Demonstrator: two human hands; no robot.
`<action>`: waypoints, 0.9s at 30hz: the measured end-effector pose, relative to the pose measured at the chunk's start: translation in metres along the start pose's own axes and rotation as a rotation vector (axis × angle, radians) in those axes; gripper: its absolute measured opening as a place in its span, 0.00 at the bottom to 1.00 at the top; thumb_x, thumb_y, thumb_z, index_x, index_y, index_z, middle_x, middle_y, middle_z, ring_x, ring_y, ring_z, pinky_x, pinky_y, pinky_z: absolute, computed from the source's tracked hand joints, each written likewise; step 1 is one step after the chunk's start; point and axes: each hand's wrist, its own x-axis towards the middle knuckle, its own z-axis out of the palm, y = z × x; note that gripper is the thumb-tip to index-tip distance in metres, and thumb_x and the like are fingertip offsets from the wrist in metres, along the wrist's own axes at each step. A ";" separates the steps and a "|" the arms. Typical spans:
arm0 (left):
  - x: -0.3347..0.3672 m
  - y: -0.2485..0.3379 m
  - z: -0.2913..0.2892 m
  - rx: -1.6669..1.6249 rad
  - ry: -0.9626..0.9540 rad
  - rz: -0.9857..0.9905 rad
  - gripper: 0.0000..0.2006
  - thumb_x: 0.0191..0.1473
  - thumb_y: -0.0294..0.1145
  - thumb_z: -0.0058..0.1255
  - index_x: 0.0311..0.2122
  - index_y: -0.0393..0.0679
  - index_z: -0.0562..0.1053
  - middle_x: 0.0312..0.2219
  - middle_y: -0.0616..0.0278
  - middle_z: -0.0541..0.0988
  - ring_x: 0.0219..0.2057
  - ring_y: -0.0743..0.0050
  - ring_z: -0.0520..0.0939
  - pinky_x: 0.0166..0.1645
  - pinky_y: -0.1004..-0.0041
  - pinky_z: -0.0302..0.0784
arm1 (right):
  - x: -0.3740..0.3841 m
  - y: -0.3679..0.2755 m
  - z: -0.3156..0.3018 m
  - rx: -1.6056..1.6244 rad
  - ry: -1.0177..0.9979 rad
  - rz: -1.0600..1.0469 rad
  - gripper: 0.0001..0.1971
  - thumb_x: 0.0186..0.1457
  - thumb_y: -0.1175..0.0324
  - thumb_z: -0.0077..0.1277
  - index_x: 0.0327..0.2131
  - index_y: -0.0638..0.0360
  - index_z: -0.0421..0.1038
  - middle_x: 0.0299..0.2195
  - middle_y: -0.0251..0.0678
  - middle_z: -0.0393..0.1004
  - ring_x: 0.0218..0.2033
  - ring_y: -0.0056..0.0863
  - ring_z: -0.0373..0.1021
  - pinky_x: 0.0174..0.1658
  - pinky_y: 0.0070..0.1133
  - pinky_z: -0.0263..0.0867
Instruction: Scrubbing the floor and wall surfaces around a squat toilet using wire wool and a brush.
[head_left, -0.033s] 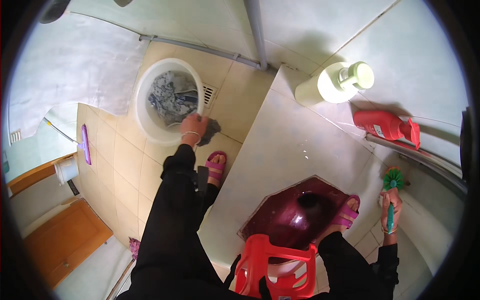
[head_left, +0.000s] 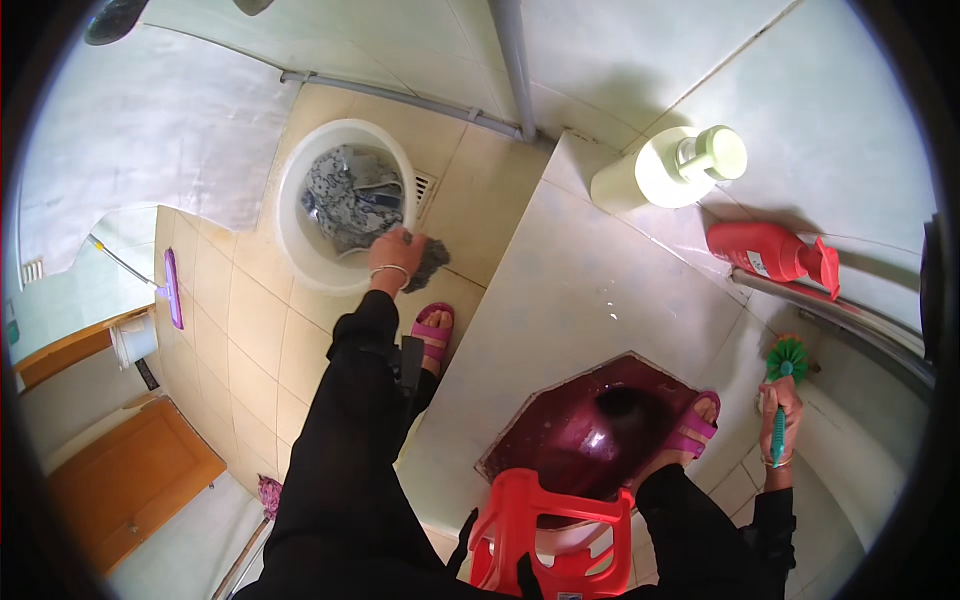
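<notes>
At the near right rim of a white bucket (head_left: 290, 240), the fingers of my left hand (head_left: 393, 255) are closed over the edge. A bunched grey cloth (head_left: 428, 266) hangs outside the rim beside those fingers; whether they also grip it is hidden. Inside the bucket lies grey patterned clothing (head_left: 350, 200). Far to the right, my right hand (head_left: 785, 408) is wrapped around the green handle of a scrub brush (head_left: 786, 360). The brush's round green bristle head points away from me, close to the wall corner.
A maroon squat toilet (head_left: 560, 430) is set into the raised tiled step, with a red plastic stool (head_left: 515, 500) in front. A pale pump bottle (head_left: 660, 170) and a red bottle (head_left: 760, 248) stand along the wall. Left are a purple squeegee (head_left: 172, 290) and a floor drain (head_left: 423, 190).
The bucket has shifted slightly to the right, and my left hand with the grey cloth has moved along with it. My right hand and the brush stay nearly still.
</notes>
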 end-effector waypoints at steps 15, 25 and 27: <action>-0.039 0.044 0.034 -0.547 -0.276 0.061 0.33 0.50 0.60 0.53 0.39 0.31 0.77 0.30 0.50 0.81 0.34 0.64 0.82 0.44 0.66 0.74 | -0.007 0.008 -0.001 -0.056 0.003 -0.037 0.16 0.62 0.65 0.44 0.24 0.66 0.64 0.23 0.34 0.63 0.29 0.25 0.63 0.36 0.22 0.62; -0.001 0.017 -0.012 -1.209 -0.566 -0.050 0.14 0.49 0.41 0.61 0.29 0.39 0.79 0.27 0.65 0.79 0.27 0.80 0.77 0.34 0.76 0.73 | -0.019 -0.037 -0.026 0.192 -0.077 0.171 0.17 0.60 0.64 0.42 0.22 0.66 0.61 0.22 0.38 0.61 0.29 0.31 0.62 0.38 0.28 0.63; 0.036 -0.030 -0.010 -0.953 -0.312 -0.003 0.22 0.45 0.47 0.64 0.37 0.38 0.76 0.27 0.62 0.80 0.30 0.72 0.80 0.36 0.70 0.75 | -0.015 -0.040 -0.025 0.148 -0.080 0.179 0.18 0.59 0.62 0.42 0.21 0.65 0.61 0.21 0.36 0.59 0.28 0.31 0.61 0.37 0.29 0.64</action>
